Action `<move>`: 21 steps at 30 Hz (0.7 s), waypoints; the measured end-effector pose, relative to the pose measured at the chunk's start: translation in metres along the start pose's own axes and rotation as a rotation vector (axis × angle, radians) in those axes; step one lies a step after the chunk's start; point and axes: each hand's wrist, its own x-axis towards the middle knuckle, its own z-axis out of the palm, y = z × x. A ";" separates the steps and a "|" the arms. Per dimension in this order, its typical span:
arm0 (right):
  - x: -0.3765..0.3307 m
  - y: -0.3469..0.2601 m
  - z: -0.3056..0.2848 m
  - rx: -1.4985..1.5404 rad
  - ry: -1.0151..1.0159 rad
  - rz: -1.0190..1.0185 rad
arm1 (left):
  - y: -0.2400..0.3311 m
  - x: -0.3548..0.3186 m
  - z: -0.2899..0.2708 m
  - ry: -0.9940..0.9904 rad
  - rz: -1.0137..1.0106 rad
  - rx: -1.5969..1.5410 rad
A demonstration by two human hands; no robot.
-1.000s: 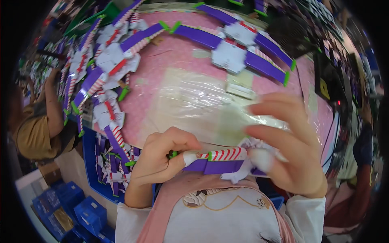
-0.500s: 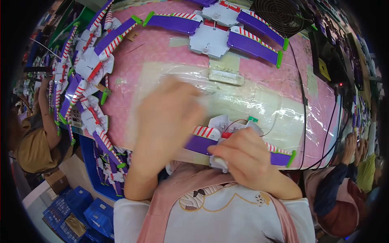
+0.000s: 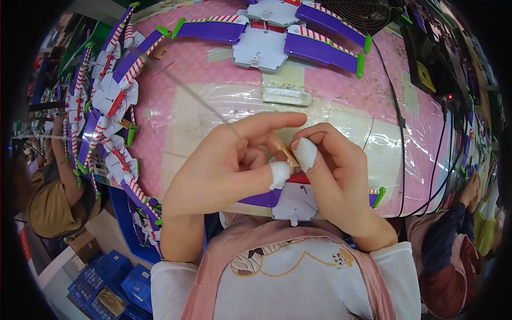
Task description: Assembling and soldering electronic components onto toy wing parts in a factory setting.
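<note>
Left hand (image 3: 229,165) pinching small tan piece (image 3: 288,154); right hand (image 3: 338,178) curled beside it, grip indeterminate.
Left hand has joined the right, shifting work to this piece, above the winged assembly (image 3: 295,202) at the table's (image 3: 346,98) near edge; similar assemblies (image 3: 260,49) lie toward the far edge.

From my head, the wide fisheye camera looked down, close over my left hand (image 3: 226,168) and right hand (image 3: 341,178), onto the pink, plastic-covered table (image 3: 153,117).
</note>
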 end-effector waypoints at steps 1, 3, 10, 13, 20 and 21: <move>0.001 0.001 -0.001 -0.015 -0.008 -0.026 | 0.001 -0.003 0.001 0.016 0.020 -0.028; 0.001 0.004 0.003 -0.058 0.027 -0.077 | -0.003 -0.005 0.004 0.099 0.053 0.016; 0.000 0.003 0.006 0.044 0.047 0.070 | -0.026 -0.016 0.026 0.439 0.343 0.292; 0.001 -0.004 0.006 0.100 0.005 0.165 | -0.032 -0.017 0.024 0.500 0.387 0.464; 0.002 -0.004 0.008 0.166 0.028 0.197 | -0.029 -0.017 0.025 0.501 0.537 0.593; 0.002 -0.004 0.009 0.179 0.019 0.187 | -0.030 -0.016 0.025 0.520 0.557 0.602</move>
